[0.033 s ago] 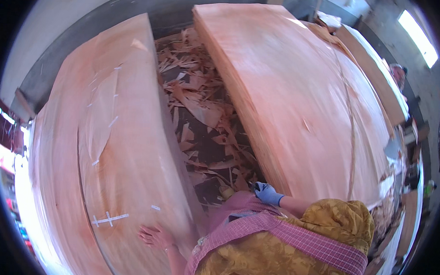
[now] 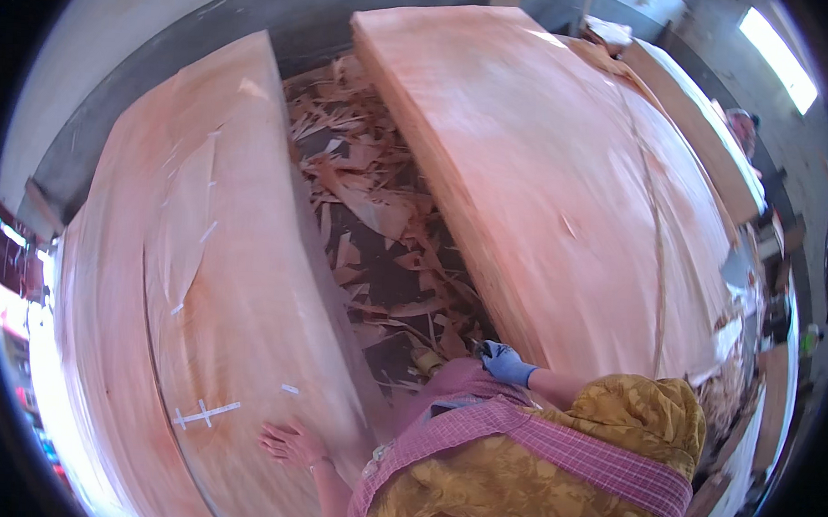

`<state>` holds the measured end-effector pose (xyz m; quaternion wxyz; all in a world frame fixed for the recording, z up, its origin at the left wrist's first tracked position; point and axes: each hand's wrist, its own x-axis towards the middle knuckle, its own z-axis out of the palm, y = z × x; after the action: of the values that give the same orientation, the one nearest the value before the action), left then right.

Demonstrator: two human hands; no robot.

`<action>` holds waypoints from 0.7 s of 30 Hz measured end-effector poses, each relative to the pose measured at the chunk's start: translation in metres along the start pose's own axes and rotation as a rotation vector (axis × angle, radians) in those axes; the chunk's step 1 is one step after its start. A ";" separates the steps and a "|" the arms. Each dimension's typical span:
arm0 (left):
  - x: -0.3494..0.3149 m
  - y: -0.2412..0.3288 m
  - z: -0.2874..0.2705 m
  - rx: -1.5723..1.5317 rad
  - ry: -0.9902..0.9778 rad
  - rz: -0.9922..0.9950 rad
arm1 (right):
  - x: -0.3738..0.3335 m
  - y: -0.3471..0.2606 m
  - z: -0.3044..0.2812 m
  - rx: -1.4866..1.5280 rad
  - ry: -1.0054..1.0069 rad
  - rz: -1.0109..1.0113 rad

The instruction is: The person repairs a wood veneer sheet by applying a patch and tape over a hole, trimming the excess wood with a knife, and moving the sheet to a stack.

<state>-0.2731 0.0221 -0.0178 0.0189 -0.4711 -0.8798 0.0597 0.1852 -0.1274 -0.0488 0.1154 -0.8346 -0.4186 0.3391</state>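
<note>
My bare left hand [image 2: 293, 444] lies flat, fingers spread, on the top sheet of the left stack of wood veneer [image 2: 265, 344]. Just beyond its fingers, white tape strips [image 2: 208, 414] form crossed marks on that sheet, beside a long dark split. More short tape pieces run along a seam farther up. My right hand [image 2: 506, 364], in a blue glove with a dark palm, is closed near my lap, by the near end of the right veneer stack [image 2: 544, 199]. A small dark object shows at its fingertips, too unclear to name.
Torn veneer scraps [image 2: 371, 193] litter the dark floor between the two stacks. A long crack runs down the right stack's top. Beyond it stand another pale stack [image 2: 692, 122] and a person [image 2: 742, 131] at the far right. A grey wall [image 2: 193, 50] closes the back.
The view has shifted slightly, so the stacks sit a little farther left. My left hand stays flat on the veneer, and my right hand stays closed by my lap.
</note>
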 end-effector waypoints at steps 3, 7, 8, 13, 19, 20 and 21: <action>-0.001 -0.016 0.015 -0.055 0.050 0.007 | -0.061 0.051 0.012 0.094 0.148 0.000; 0.004 -0.030 0.026 -0.174 0.093 0.047 | -0.172 0.136 0.025 0.092 0.498 0.089; -0.001 -0.026 0.032 -0.213 0.082 0.081 | -0.213 0.163 0.021 0.068 0.593 0.207; -0.027 -0.100 0.016 -0.571 0.047 0.309 | -0.337 0.299 -0.010 -0.149 0.935 0.670; -0.173 -0.190 -0.010 -0.535 0.001 0.212 | -0.462 0.465 0.014 -0.191 0.829 1.006; -0.205 -0.196 -0.017 -0.523 -0.014 0.168 | -0.481 0.484 0.020 -0.104 0.707 0.969; -0.217 -0.234 -0.013 -0.526 0.038 0.167 | -0.475 0.496 0.023 -0.023 0.567 0.877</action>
<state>-0.3448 -0.2857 0.0286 -0.0926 -0.5319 -0.8227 -0.1783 0.2784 -0.8070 -0.0790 0.0624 -0.9917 0.0142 0.1114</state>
